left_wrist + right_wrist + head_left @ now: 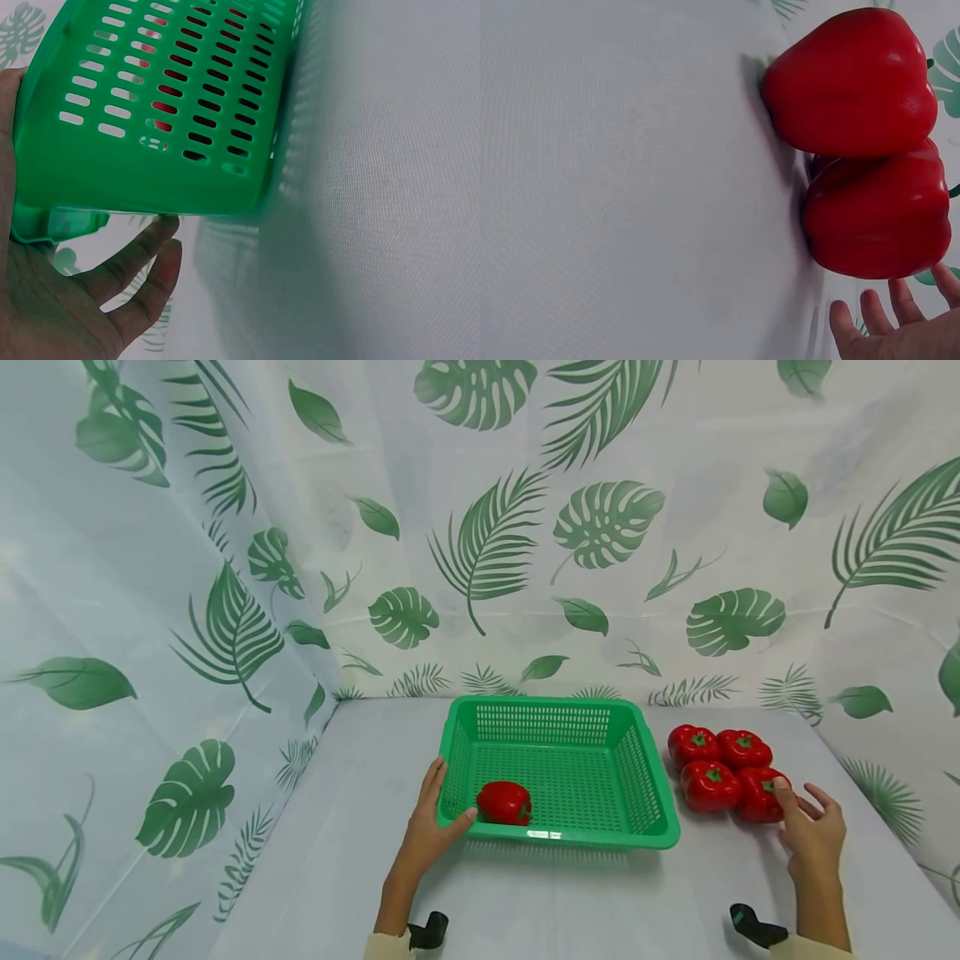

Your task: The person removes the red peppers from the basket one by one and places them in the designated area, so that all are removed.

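In the head view, my left hand [432, 822] holds the near-left corner of a green plastic basket [562, 838]. Its thumb lies at the front rim and its fingers run along the left side. One red bell pepper [504, 802] lies on its side inside, by that corner. My right hand [816, 833] reaches the nearest right pepper [757, 806] of a red group, thumb near its top and fingers spread at its right side. In the right wrist view, fingertips come right to the lower pepper [881, 217], beside another upright pepper [851, 86].
More red peppers [693, 745] stand close together right of the basket. A white cloth [360, 760] covers the table. Leaf-printed curtains [510, 610] rise behind it and along both sides. A dark strap piece [429, 932] sits at each wrist.
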Demonstrator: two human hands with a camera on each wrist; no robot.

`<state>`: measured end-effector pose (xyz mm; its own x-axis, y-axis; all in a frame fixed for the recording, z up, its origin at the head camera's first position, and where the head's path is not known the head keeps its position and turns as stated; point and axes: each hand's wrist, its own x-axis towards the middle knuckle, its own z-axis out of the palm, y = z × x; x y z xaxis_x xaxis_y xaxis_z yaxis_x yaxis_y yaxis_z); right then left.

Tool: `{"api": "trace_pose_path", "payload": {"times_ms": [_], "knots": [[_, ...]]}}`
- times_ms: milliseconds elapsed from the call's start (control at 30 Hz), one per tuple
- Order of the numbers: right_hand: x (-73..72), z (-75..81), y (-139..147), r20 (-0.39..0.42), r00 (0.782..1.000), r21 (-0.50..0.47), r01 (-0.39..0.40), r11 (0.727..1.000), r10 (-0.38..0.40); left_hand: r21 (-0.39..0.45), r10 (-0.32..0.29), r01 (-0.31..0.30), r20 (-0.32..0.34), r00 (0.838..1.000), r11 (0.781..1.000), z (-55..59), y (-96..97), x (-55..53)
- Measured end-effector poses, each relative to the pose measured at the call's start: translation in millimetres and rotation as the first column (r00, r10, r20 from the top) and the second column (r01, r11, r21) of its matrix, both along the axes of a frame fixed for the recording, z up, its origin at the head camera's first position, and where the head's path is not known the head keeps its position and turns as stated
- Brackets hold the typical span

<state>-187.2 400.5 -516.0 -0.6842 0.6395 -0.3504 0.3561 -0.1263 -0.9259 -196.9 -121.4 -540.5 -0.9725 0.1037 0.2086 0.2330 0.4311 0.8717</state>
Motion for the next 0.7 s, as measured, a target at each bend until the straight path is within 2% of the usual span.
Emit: {"api": "trace_pose_path", "payload": {"times_ms": [167,367,533,700], "knots": [[3.8,6.3,-1,-0.100,0.983,-0.052,0.148,0.988,-0.153,0.000,-0.001,0.001,0.003,1.000,1.000,0.5,0.1,0.6],[5.4,17.7,-6,-0.169,0.952,-0.019,0.258,0.966,-0.257,-0.011,0.001,-0.001,0.007,1.000,1.000,1.2,-0.1,1.4],[4.2,32.4,-15,-0.231,0.935,0.049,0.286,0.957,-0.268,-0.015,0.003,-0.003,0.006,1.000,1.000,0.2,-0.2,1.2],[-1.0,49.5,-33,-0.308,0.927,0.195,0.281,0.940,-0.213,-0.016,0.002,-0.002,-0.005,1.000,1.000,-0.7,-0.2,-0.5]]}}
